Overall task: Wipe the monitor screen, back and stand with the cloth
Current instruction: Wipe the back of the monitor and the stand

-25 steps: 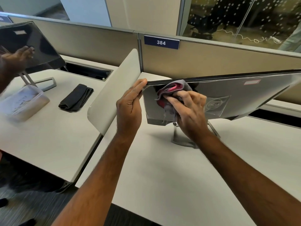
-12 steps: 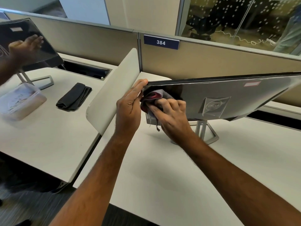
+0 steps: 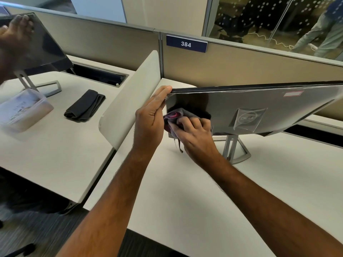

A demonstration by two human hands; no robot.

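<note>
Monitor (image 3: pixel 259 112) is standing near the desk's (image 3: pixel 185 191) far edge, back facing out. Left hand (image 3: pixel 150 125), fingers straight, is bracing its corner; right hand (image 3: pixel 194 134) is clutching the cloth (image 3: pixel 174 115) against the back. Hard pressure risks tipping the monitor.

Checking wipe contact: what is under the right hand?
A grey and pink cloth, bunched under the right hand against the monitor back's left end. The panel beneath is covered.

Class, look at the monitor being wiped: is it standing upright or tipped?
Tipped. The monitor leans forward, its back panel facing up at the camera, while the left hand steadies its corner and the right hand presses the cloth on it.
</note>
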